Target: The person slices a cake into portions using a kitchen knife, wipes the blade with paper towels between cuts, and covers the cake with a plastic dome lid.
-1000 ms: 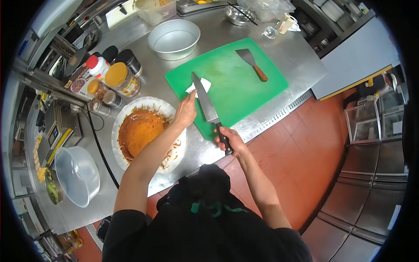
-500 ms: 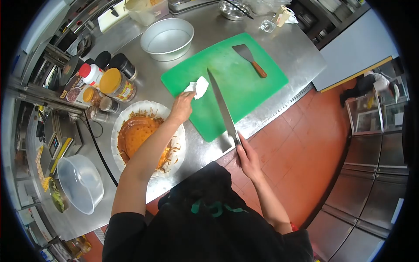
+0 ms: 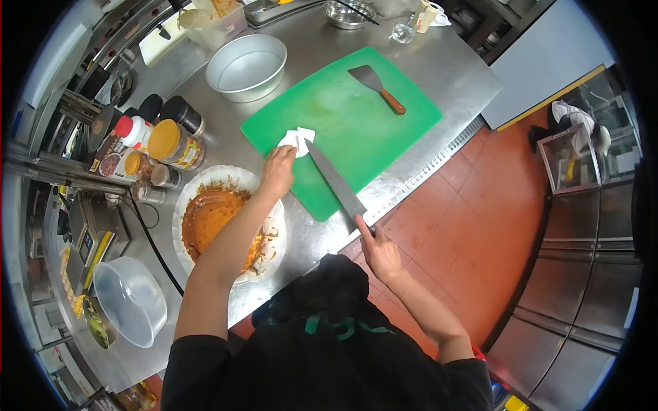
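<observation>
My left hand [image 3: 279, 169] pinches a white folded cloth or paper [image 3: 299, 140] above the left part of the green cutting board [image 3: 356, 116]. My right hand [image 3: 378, 250] grips the handle of a large knife [image 3: 336, 179]. The blade points up and left across the board, its tip beside the white piece. A scraper with a wooden handle [image 3: 392, 102] lies on the board's far right part. Left of my left forearm, a round orange-brown cake [image 3: 209, 218] rests on a white plate or paper [image 3: 179, 198] with brown crumbs around it.
A round metal pan [image 3: 247, 67] stands behind the board. Several jars, one yellow-lidded [image 3: 177, 142], are at the left. A clear plastic tub [image 3: 130, 301] sits at the lower left of the steel counter [image 3: 312, 51]. Another person [image 3: 572, 123] is at the far right.
The knife has swung from left of the white piece to its right, then its tip has come back beside it. My right hand's hold has shifted. The other person has come into view.
</observation>
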The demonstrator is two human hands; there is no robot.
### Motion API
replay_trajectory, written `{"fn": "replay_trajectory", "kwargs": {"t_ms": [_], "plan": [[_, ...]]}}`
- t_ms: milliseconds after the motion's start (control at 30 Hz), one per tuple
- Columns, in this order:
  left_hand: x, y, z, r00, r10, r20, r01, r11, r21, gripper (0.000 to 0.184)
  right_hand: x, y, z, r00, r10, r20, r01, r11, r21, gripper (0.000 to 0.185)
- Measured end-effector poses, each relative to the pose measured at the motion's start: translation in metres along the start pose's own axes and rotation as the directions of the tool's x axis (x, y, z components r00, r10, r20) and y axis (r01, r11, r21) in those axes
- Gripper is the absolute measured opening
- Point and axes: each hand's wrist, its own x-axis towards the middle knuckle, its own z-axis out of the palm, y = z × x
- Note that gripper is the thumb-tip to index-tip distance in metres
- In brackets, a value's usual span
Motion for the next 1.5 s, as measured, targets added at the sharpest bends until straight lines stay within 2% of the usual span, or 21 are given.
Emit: {"fn": "replay_trajectory", "kwargs": {"t_ms": [133, 200, 233, 333, 367, 400, 500, 533, 567, 633, 700, 767, 833, 967, 1067, 1133, 1167, 1233, 1267, 1333, 1500], "plan": [[-0.002, 0.001, 0.001, 0.999, 0.031, -0.037, -0.03, 0.999, 0.032, 0.041, -0.054, 0.005, -0.041, 0.999, -0.005, 0.048, 0.001, 0.997, 0.078, 0.056], [0.003, -0.012, 0.002, 0.999, 0.023, -0.042, -0.024, 1.0, -0.01, 0.039, -0.074, 0.002, -0.055, 0.988, 0.015, -0.155, 0.041, 0.937, 0.348, 0.052], [0.002, -0.023, 0.0, 0.999, 0.033, -0.041, -0.035, 0.998, -0.053, 0.037, -0.076, 0.0, -0.059, 0.991, -0.03, -0.128, 0.073, 0.933, 0.351, 0.052], [-0.019, 0.0, -0.056, 0.988, -0.106, -0.115, 0.098, 0.993, -0.072, 0.026, -0.075, -0.015, -0.064, 0.966, 0.176, -0.189, 0.019, 0.681, 0.732, 0.043], [-0.029, 0.014, -0.085, 0.944, -0.12, -0.308, 0.087, 0.989, -0.119, 0.023, -0.068, -0.022, -0.063, 0.976, 0.15, -0.158, 0.016, 0.676, 0.737, 0.043], [-0.036, 0.024, -0.109, 0.858, -0.124, -0.499, 0.054, 0.987, -0.151, 0.019, -0.058, -0.028, -0.063, 0.98, 0.15, -0.13, 0.01, 0.618, 0.786, 0.039], [-0.143, 0.029, -0.151, 0.583, -0.506, -0.635, 0.36, 0.862, -0.356, 0.009, -0.032, -0.051, -0.063, 0.98, 0.2, -0.01, -0.087, 0.473, 0.877, 0.02], [-0.178, 0.046, -0.162, 0.331, -0.698, -0.635, 0.493, 0.702, -0.514, 0.007, -0.027, -0.057, -0.059, 0.978, 0.205, 0.051, -0.132, 0.41, 0.903, 0.016], [-0.243, 0.025, -0.149, 0.205, -0.753, -0.625, 0.514, 0.626, -0.586, 0.02, -0.021, -0.064, -0.053, 0.971, 0.211, 0.11, -0.178, 0.344, 0.922, 0.014], [-0.337, 0.014, -0.124, -0.204, -0.937, -0.285, 0.514, 0.146, -0.845, 0.028, 0.001, -0.075, -0.034, 0.98, 0.187, 0.073, -0.153, 0.458, 0.876, 0.018], [-0.366, 0.02, -0.112, -0.342, -0.915, 0.215, 0.315, -0.328, -0.891, 0.04, 0.035, -0.079, -0.011, 0.992, 0.115, 0.056, -0.115, 0.617, 0.778, 0.023], [-0.355, 0.033, -0.109, -0.161, -0.839, 0.52, 0.026, -0.53, -0.848, 0.042, 0.072, -0.091, 0.018, 0.991, -0.001, -0.131, 0.087, 0.755, 0.65, 0.029], [-0.345, 0.033, -0.102, 0.136, -0.838, 0.528, -0.072, -0.54, -0.838, 0.042, 0.1, -0.105, 0.041, 0.98, -0.084, -0.181, 0.174, 0.805, 0.567, 0.03], [-0.336, 0.011, -0.081, 0.052, -0.886, 0.461, 0.074, -0.457, -0.886, 0.042, 0.121, -0.129, 0.072, 0.984, -0.037, -0.173, 0.114, 0.88, 0.46, 0.031], [-0.34, 0.0, -0.081, -0.051, -0.917, 0.395, 0.244, -0.395, -0.886, 0.039, 0.103, -0.136, 0.083, 0.963, -0.003, -0.271, 0.165, 0.801, 0.576, 0.03], [-0.334, -0.013, -0.091, -0.089, -0.972, 0.216, 0.327, -0.233, -0.916, 0.036, 0.092, -0.137, 0.084, 0.973, 0.063, -0.224, 0.11, 0.725, 0.68, 0.032], [-0.333, -0.024, -0.095, -0.075, -0.972, 0.224, 0.334, -0.236, -0.913, 0.036, 0.082, -0.138, 0.085, 0.97, 0.078, -0.23, 0.102, 0.729, 0.677, 0.032], [-0.336, -0.056, -0.109, 0.013, -1.0, -0.027, 0.601, 0.029, -0.799, 0.032, 0.058, -0.152, 0.076, 0.987, 0.073, -0.146, 0.049, 0.718, 0.694, 0.034], [-0.337, -0.072, -0.116, 0.028, -0.999, -0.024, 0.602, 0.036, -0.798, 0.032, 0.05, -0.148, 0.09, 0.989, 0.071, -0.133, 0.038, 0.736, 0.676, 0.037], [-0.336, -0.105, -0.128, 0.184, -0.974, -0.13, 0.848, 0.224, -0.48, 0.03, 0.027, -0.16, 0.083, 0.995, 0.059, -0.084, 0.016, 0.72, 0.694, 0.035], [-0.33, -0.177, -0.132, 0.388, -0.906, -0.166, 0.847, 0.422, -0.324, 0.036, -0.012, -0.166, 0.09, 0.985, 0.075, -0.158, 0.065, 0.684, 0.727, 0.031]]}}
